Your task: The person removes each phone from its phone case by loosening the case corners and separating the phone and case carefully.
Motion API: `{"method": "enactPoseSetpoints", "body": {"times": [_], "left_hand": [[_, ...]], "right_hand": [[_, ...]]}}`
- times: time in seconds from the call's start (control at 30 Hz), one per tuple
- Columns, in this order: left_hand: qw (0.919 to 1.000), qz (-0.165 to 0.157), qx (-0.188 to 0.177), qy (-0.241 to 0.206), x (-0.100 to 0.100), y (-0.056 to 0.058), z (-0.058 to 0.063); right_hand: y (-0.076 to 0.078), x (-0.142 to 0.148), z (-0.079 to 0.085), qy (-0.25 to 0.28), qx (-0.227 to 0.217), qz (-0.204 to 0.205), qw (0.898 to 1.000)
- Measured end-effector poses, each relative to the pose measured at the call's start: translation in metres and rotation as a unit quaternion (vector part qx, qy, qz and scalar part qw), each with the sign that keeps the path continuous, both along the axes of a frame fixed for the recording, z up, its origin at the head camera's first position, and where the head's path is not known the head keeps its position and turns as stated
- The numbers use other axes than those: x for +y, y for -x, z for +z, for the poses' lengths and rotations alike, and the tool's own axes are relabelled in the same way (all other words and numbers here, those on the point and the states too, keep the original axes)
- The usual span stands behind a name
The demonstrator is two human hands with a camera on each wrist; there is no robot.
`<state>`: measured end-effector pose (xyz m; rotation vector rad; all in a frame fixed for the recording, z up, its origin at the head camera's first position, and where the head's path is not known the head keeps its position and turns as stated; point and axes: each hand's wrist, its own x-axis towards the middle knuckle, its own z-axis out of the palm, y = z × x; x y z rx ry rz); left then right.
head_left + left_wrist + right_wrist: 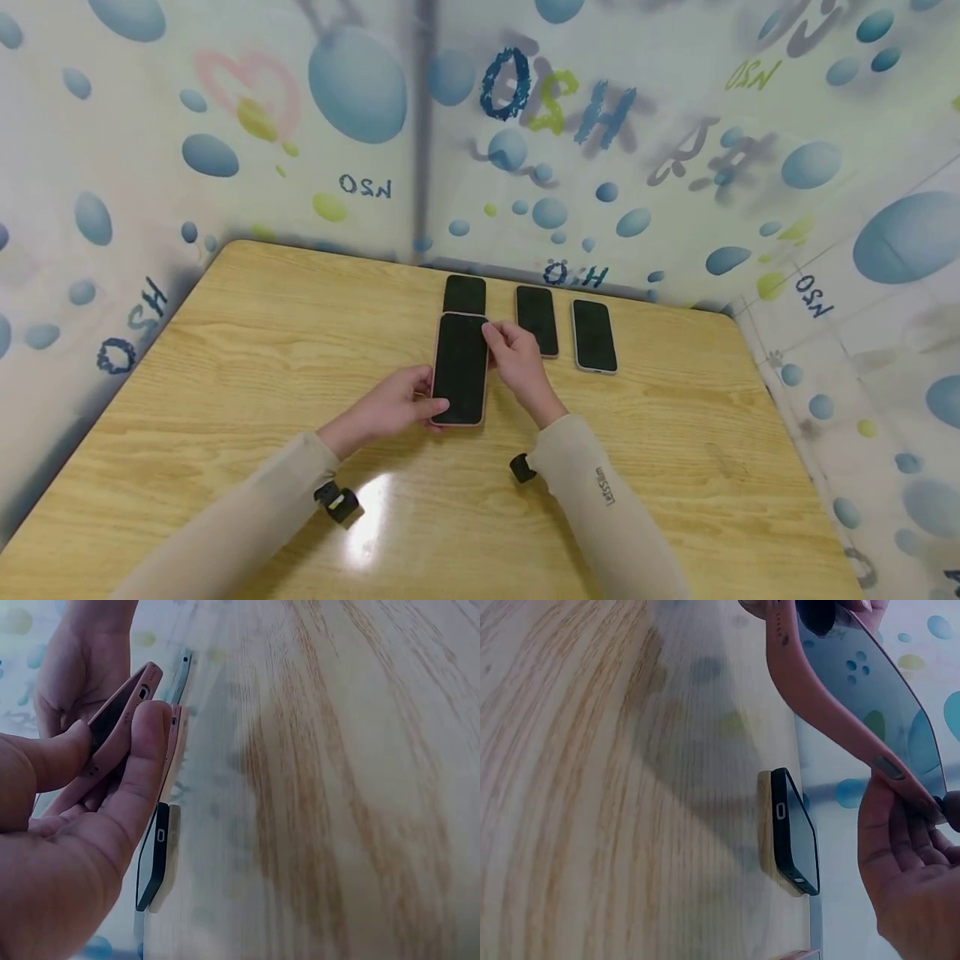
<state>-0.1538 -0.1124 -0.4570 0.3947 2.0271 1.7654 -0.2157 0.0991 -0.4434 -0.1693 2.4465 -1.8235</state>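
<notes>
1. The pink-cased smartphone [459, 375] is between the two hands, raised off the wooden table [300, 321], its dark screen facing up.
2. The left hand [386, 406] grips its near left corner, thumb over the screen and fingers curled beneath.
3. The right hand [520, 360] pinches its far right edge between thumb and fingers.
4. Beyond both hands lies a black smartphone [465, 293], partly hidden by the held one.
5. Just past the right hand lies a pink-edged smartphone [536, 312]; farther right, a white-edged smartphone [595, 336].
</notes>
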Motion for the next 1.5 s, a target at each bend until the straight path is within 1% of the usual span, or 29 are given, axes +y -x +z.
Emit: {"method": "enactPoseSetpoints", "body": {"times": [0.3,0.53,0.63,0.87,1.1,1.33,1.5], "left_hand": [[0.9998,-0.019,0.008,-0.006,0.001,0.0,0.001],[0.9998,-0.009,0.015,0.012,0.0,-0.001,0.001],[0.9997,-0.002,0.016,0.015,0.0,-0.002,0.002],[0.999,0.011,0.028,0.033,-0.001,-0.002,0.004],[0.999,0.028,0.028,0.023,0.002,0.0,0.002],[0.998,0.044,0.03,0.035,0.004,-0.002,0.007],[0.9956,0.052,0.054,0.056,0.005,-0.004,0.01]], "right_hand": [[-0.004,-0.005,0.001,-0.023,0.028,-0.045,0.998],[-0.007,-0.014,0.0,-0.042,0.056,-0.079,0.994],[-0.007,-0.016,0.0,-0.04,0.064,-0.086,0.993],[-0.01,-0.017,0.003,0.001,0.044,-0.087,0.995],[-0.012,-0.019,0.005,0.035,0.026,-0.092,0.995],[-0.014,-0.023,0.008,0.07,-0.003,-0.107,0.992],[-0.015,-0.027,0.011,0.101,-0.03,-0.12,0.987]]}}
